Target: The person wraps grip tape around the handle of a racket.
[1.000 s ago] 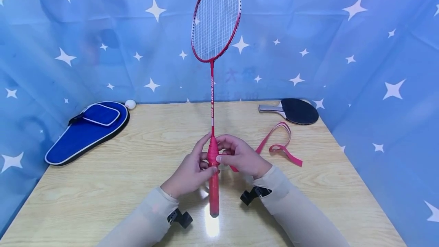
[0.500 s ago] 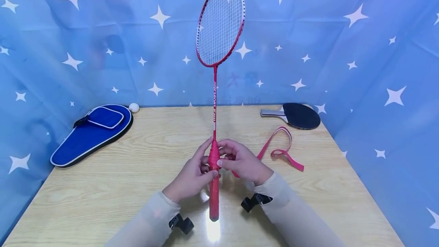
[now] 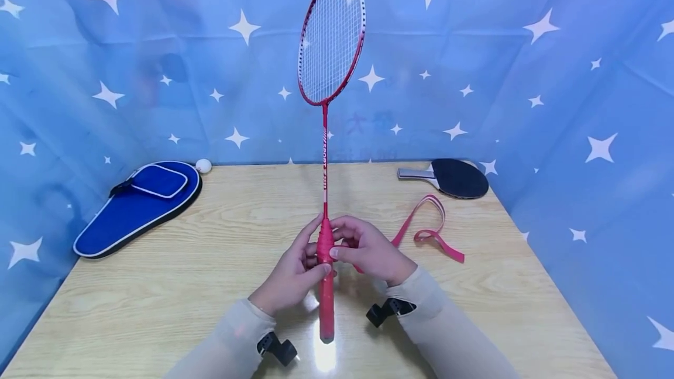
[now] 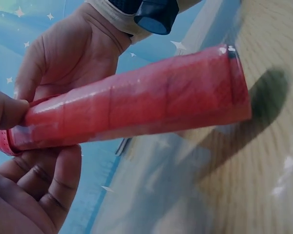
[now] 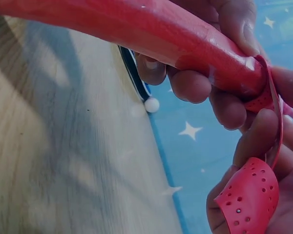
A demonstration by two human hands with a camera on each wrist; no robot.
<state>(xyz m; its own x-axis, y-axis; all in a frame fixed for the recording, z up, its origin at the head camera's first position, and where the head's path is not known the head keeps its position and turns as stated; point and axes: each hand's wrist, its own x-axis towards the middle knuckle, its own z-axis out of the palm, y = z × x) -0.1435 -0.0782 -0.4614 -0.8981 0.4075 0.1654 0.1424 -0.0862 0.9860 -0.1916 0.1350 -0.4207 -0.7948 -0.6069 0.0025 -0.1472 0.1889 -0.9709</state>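
Observation:
A red badminton racket (image 3: 325, 151) is held upright in front of me, its handle (image 4: 151, 102) pointing down over the table. My left hand (image 3: 286, 278) grips the handle near its upper end, thumb on the near side and fingers behind. Beside it, my right hand (image 3: 378, 257) pinches red grip tape (image 5: 254, 195) against the handle's top. Perforations show on the tape in the right wrist view. Several turns of tape cover the cone below the shaft. From the right hand, the tape's loose tail (image 3: 450, 250) runs onto the table in a curl.
A blue paddle case (image 3: 142, 209) lies at the back left of the wooden table (image 3: 158, 314), with a white ball (image 3: 203, 166) beside it. At the back right is a black table tennis paddle (image 3: 460, 179). A blue star-patterned curtain (image 3: 237, 75) encloses the table.
The racket's head first shifts a little right, then back left, and turns slightly. The whole head view has dropped a little. Both hands keep their hold on the handle and tape.

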